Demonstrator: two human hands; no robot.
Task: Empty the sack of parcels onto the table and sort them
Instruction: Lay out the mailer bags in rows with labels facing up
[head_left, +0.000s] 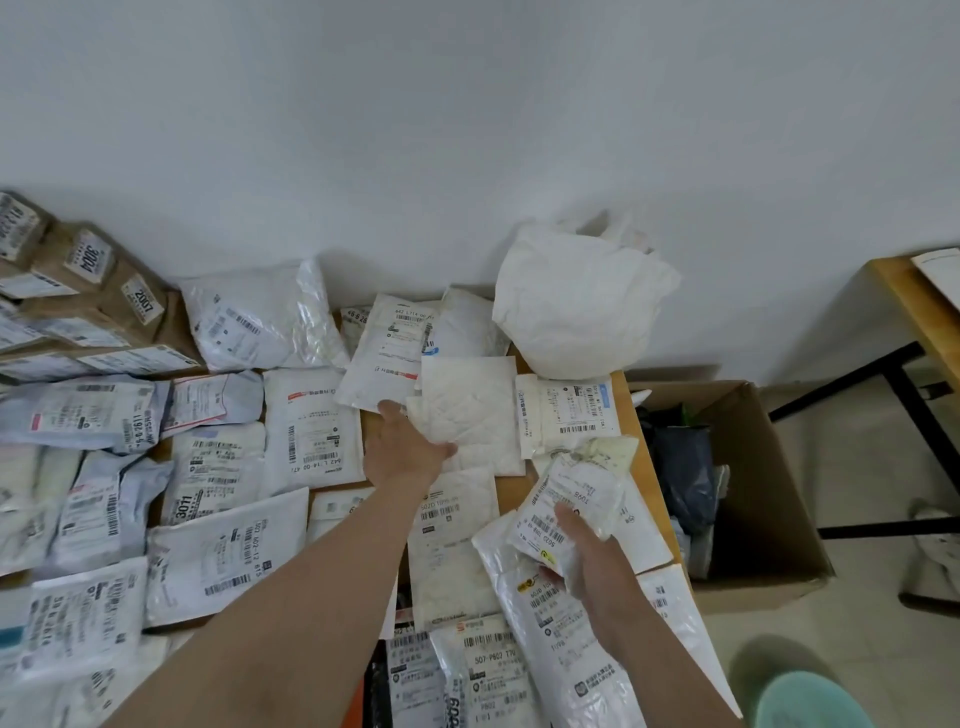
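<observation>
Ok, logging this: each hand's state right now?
Left hand: on a plain white parcel, grip unclear.
Right hand: holding a small labelled parcel.

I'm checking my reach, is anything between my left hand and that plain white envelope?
Nothing visible: the left hand touches the left edge of the plain white envelope. The right hand holds a small parcel aside.

Bright even light, soft shadows, wide-angle bending at edges, slight blur
</observation>
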